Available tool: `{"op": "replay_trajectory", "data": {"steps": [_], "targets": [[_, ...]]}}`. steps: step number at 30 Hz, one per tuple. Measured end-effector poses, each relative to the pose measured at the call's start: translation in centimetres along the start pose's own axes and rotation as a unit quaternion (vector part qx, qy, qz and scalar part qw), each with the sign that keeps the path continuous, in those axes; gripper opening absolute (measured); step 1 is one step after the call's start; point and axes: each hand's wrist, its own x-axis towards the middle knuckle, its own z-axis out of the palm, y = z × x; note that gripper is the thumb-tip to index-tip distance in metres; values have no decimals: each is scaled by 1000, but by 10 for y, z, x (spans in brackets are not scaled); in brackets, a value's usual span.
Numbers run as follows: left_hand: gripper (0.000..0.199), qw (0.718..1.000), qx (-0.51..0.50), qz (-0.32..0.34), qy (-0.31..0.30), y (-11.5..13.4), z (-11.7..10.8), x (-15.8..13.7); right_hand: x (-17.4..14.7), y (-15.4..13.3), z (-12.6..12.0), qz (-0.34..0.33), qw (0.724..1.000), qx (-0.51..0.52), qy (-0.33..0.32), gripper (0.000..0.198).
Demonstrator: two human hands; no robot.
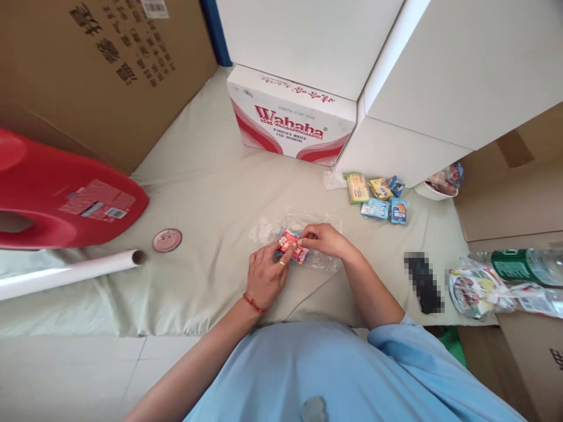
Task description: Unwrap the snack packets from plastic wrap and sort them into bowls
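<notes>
A small red packet with a flower print [288,239] lies between my hands over the cloth-covered surface. My left hand [267,274], with a ring and a red bracelet, grips it from the left, thumb on top. From the right, my right hand [328,239] pinches the packet's edge between thumb and fingertips. Under and behind the packet spreads a clear plastic bag [328,221]. Something blue shows beside the packet, too covered by my fingers to make out.
Several small snack packs [375,208] lie in front of a white Wahaha carton [294,126]. A blurred-out dark object [424,284] and bottles [510,264] are at right. On the left are a pink round disc [167,240], a white roll [79,272] and a red jug [88,193].
</notes>
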Motion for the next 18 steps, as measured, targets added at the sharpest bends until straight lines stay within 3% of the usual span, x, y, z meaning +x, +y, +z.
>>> {"op": "replay_trajectory", "data": {"steps": [4, 7, 14, 18], "targets": [[67, 1000, -15, 14, 24, -2, 4, 2, 1, 2, 4, 23, 995, 101, 0, 36], [71, 999, -27, 12, 31, 0, 4, 4, -1, 3, 6, 28, 987, 151, 44, 39], [68, 998, -23, -15, -59, 5, 3, 7, -11, 3, 8, 22, 970, 165, 175, 34], [67, 996, -30, -21, -79, 6, 4, 8, -11, 0, 3, 26, 976, 114, 186, 36]]}}
